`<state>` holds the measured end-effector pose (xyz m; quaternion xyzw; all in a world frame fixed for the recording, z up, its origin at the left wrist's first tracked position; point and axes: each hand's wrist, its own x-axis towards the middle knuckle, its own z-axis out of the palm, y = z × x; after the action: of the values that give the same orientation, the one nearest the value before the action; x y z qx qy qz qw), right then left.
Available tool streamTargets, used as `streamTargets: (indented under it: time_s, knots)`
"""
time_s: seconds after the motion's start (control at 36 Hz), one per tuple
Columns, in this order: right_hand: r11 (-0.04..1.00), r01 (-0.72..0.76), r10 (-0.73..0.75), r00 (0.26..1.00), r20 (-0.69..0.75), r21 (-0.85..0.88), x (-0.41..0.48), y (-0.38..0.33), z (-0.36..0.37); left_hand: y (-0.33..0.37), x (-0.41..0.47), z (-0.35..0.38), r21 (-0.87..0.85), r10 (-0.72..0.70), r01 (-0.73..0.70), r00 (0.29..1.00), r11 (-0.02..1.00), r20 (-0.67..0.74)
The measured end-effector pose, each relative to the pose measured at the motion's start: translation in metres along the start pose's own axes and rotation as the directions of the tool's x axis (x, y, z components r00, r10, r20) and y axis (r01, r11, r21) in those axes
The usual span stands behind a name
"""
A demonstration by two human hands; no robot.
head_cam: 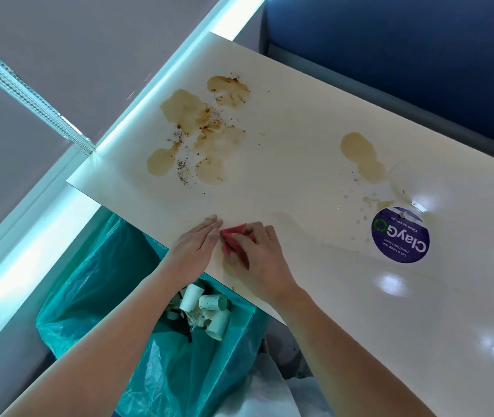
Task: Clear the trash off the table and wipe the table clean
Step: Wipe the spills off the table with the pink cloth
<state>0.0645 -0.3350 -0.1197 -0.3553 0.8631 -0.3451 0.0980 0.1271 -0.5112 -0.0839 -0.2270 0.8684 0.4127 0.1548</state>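
Note:
A small red cloth (231, 236) lies bunched on the cream table (315, 121) near its front edge. My right hand (259, 251) covers the cloth, its fingers curled over it. Straight-fingered, my left hand (197, 240) lies flat on the tabletop, touching the cloth's left side. Brown spill patches with dark crumbs (200, 130) spread over the far left of the table. Another brown spill (361, 158) lies to the right, with small drops trailing below it.
A bin lined with a teal bag (125, 284) stands under the table's front edge and holds several white paper cups (206, 308). A round purple sticker (399, 234) marks the table at the right. A blue seat (405, 55) stands behind the table.

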Motion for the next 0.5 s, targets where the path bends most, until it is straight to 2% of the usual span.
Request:
streamTargets:
  time_s: [0.06, 0.17, 0.22, 0.33, 0.39, 0.44, 0.5]
  knots:
    - [0.996, 0.049, -0.051, 0.998, -0.023, -0.080, -0.004, -0.001, 0.009, 0.000, 0.000, 0.000, -0.002, 0.000, 0.000, 1.000, 1.000, -0.006]
    - [0.987, 0.088, -0.092, 0.995, -0.029, -0.136, -0.013, 0.014, 0.007, 0.000, 0.002, -0.002, -0.020, -0.001, 0.000, 1.000, 1.000, -0.009]
    - [0.979, 0.076, -0.086, 0.995, -0.047, -0.188, -0.018, 0.033, -0.002, -0.002, 0.002, -0.003, -0.018, 0.003, -0.004, 1.000, 1.000, -0.007]
    - [0.962, -0.186, 0.132, 0.957, -0.257, -0.198, -0.004, 0.058, -0.017, -0.006, 0.002, -0.002, -0.029, 0.009, -0.009, 1.000, 1.000, 0.001]
    - [0.947, -0.274, 0.212, 0.926, -0.312, -0.170, 0.017, 0.050, -0.012, -0.004, 0.001, -0.002, -0.050, 0.004, -0.004, 1.000, 0.999, -0.008]
    - [0.951, -0.257, 0.202, 0.937, -0.284, -0.172, 0.032, 0.028, 0.001, -0.001, 0.001, -0.005, -0.064, -0.003, 0.002, 1.000, 0.998, -0.023]
    - [0.964, -0.167, 0.138, 0.979, -0.150, -0.205, 0.027, 0.004, 0.017, 0.002, 0.001, -0.011, -0.109, -0.034, 0.029, 0.998, 0.994, -0.050]
